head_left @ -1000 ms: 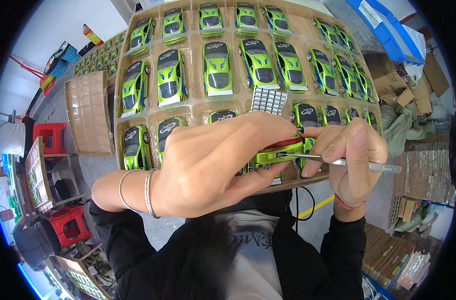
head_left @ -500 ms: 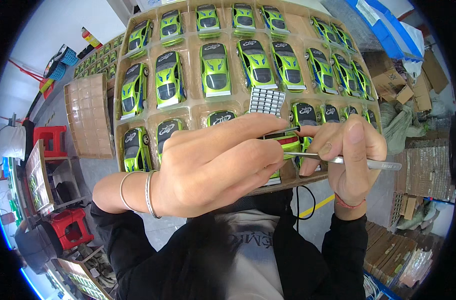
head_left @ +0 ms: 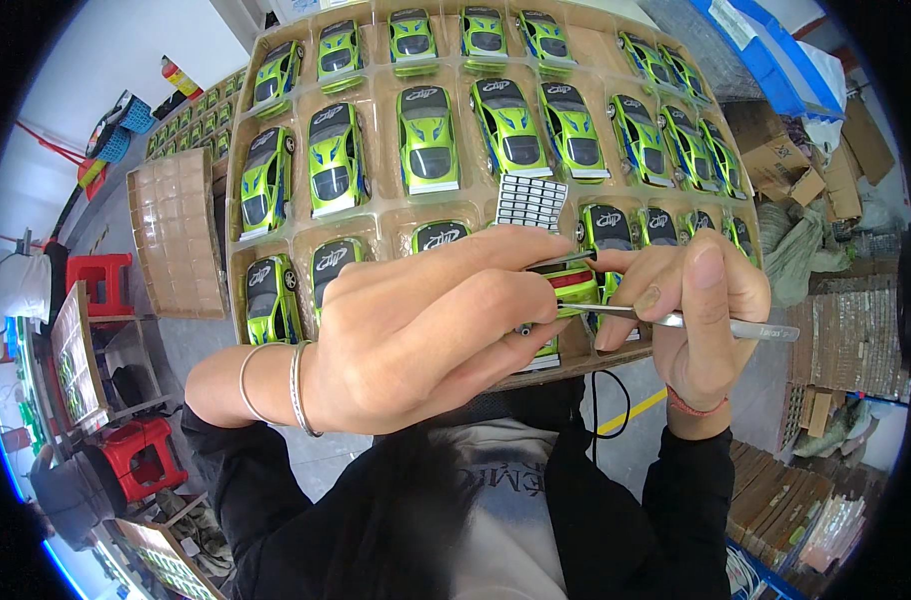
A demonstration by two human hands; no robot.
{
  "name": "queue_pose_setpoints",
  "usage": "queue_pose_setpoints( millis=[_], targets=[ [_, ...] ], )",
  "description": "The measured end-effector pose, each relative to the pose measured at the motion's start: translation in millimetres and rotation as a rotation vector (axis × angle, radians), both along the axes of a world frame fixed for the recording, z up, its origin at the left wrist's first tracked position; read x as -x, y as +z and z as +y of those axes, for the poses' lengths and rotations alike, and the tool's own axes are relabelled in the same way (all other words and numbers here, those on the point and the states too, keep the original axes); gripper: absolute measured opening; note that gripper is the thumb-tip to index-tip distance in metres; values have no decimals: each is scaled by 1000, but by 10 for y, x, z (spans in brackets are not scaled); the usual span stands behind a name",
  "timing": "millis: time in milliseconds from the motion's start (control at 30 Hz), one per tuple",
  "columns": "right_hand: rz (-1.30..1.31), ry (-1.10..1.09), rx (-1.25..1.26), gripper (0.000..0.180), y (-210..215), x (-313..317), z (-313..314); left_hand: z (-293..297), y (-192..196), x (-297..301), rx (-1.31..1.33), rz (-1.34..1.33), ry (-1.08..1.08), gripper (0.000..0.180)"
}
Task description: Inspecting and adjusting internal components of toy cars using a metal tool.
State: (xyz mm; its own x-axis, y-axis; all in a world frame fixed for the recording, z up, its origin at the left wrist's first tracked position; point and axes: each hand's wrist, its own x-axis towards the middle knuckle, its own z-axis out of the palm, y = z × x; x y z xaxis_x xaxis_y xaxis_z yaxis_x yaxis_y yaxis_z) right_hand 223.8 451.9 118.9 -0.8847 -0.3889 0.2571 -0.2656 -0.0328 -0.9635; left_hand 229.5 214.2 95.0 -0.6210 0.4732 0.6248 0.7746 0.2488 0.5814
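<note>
My left hand (head_left: 426,325) grips a small green toy car (head_left: 573,288), fingers wrapped over most of its body so only its rear with red lights shows. My right hand (head_left: 701,310) pinches metal tweezers (head_left: 721,324), tips touching the car's rear. Both hands hover over the near edge of a brown moulded tray (head_left: 381,225) filled with several green toy cars (head_left: 429,140) in separate pockets. A small sheet of grey stickers (head_left: 532,202) lies on the tray just beyond my fingers. Two thin bangles sit on my left wrist.
An empty brown tray (head_left: 176,235) lies to the left. Red stools (head_left: 101,285) and shelves stand on the left floor. Cardboard boxes (head_left: 776,160), a blue crate (head_left: 776,60) and stacked trays crowd the right side.
My left hand turned the car slightly and closed further over it, so less of its green body shows. The tweezers stay at its rear.
</note>
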Motion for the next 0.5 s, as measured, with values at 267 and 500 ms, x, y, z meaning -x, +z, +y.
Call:
queue_pose_setpoints(
  millis=[267,500],
  targets=[
    [3,-9,-5,41,21,-5,-24,-17,-8,6,11,56,7,33],
    [27,19,0,39,11,19,-12,-56,10,10,38,108,-1,33]
  ],
)
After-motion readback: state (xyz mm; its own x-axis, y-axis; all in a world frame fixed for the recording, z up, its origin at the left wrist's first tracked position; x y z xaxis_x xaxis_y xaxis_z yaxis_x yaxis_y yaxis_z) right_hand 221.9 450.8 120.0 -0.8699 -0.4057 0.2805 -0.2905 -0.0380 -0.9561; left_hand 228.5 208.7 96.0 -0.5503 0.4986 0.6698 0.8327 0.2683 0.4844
